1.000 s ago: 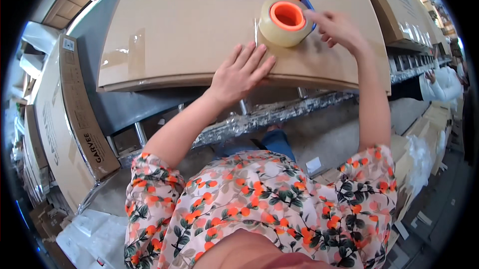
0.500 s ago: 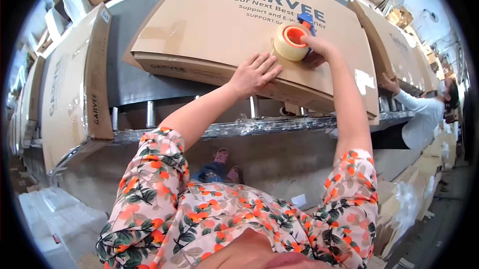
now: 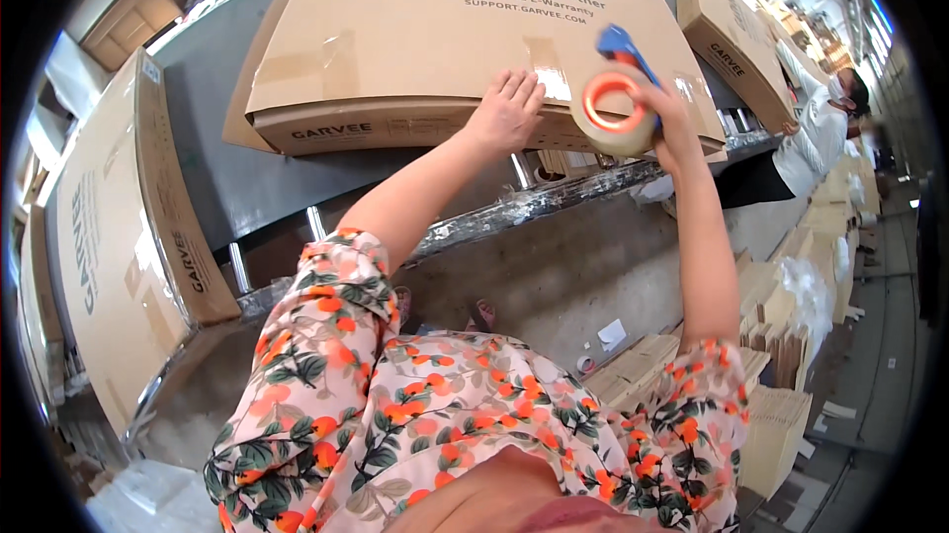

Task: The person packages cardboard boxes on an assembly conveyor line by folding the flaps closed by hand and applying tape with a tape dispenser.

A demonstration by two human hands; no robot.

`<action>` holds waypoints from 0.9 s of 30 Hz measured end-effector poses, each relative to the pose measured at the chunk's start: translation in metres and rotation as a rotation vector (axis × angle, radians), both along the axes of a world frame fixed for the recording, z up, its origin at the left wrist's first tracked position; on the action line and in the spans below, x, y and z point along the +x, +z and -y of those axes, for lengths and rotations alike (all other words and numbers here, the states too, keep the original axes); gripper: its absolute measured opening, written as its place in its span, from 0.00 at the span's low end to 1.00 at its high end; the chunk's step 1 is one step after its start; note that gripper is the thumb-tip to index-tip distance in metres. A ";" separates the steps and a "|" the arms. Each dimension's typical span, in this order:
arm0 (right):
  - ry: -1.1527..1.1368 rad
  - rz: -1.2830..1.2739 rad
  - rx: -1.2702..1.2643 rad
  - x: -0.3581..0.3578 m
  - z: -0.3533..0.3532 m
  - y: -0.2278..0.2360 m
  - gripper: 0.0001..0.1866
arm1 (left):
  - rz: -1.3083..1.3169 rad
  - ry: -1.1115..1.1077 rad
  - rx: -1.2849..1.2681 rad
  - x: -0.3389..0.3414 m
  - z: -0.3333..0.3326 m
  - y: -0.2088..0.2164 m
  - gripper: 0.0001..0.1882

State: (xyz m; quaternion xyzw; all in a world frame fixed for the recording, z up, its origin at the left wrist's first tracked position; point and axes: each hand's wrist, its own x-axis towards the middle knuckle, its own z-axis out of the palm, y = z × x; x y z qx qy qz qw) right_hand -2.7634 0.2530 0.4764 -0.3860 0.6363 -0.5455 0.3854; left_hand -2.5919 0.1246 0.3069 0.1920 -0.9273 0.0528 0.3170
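Observation:
A large flat cardboard box [image 3: 395, 48] lies in front of me with its printed top face up. My left hand [image 3: 506, 113] rests flat at its near edge, fingers stretched out on the cardboard. My right hand [image 3: 676, 126] grips a blue tape dispenser [image 3: 633, 50] that carries a wide roll of clear tape [image 3: 615, 142] on an orange core. The dispenser is held over the box's near right edge. A shiny tape strip [image 3: 547, 68] lies on the box top just beyond my left fingertips. The dispenser's handle is partly hidden by my right fingers.
The box lies on a conveyor with a dark belt [image 3: 227, 137] and a worn metal side rail [image 3: 474, 222]. Another taped box [image 3: 109, 236] stands to the left, and one [image 3: 727, 29] to the right beside a co-worker [image 3: 806, 142]. Flattened cardboard [image 3: 776, 434] is stacked at the lower right.
My right hand has drawn the tape dispenser from the box top toward me and to the right, past the near edge. My left hand stays by that edge. The whole view has turned slightly.

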 end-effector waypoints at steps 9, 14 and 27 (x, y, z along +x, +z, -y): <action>0.030 -1.162 0.547 -0.001 0.007 0.006 0.37 | -0.300 -0.293 -0.012 -0.031 -0.017 0.026 0.18; -0.036 -1.231 0.734 0.062 -0.090 -0.040 0.43 | -0.354 -0.284 -0.028 -0.028 -0.026 0.031 0.17; 0.278 -0.509 0.398 -0.048 -0.029 -0.140 0.29 | 0.330 -0.028 -0.130 -0.082 -0.036 0.053 0.41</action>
